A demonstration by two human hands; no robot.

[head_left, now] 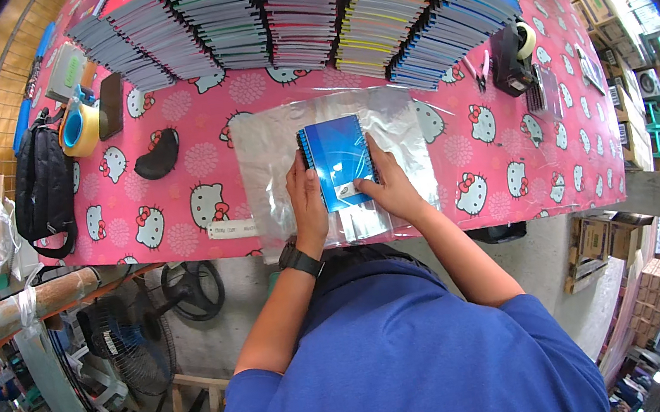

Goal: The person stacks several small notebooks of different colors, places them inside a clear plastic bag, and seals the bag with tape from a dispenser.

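Blue spiral notebook over clear plastic sheet, between the person's fingers, left hand gripping its left edge, right hand its right, thumb on cover, notebook stacks beyond sheet.

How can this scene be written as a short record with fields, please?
Held item: blue spiral notebook
Left hand: at the notebook's left edge
Right hand: at its right edge, thumb over the front cover
Around notebook: clear plastic on pink patterned tablecloth
Far side: stacks of spiral notebooks
Left side: black bag
Right side: black tape dispenser
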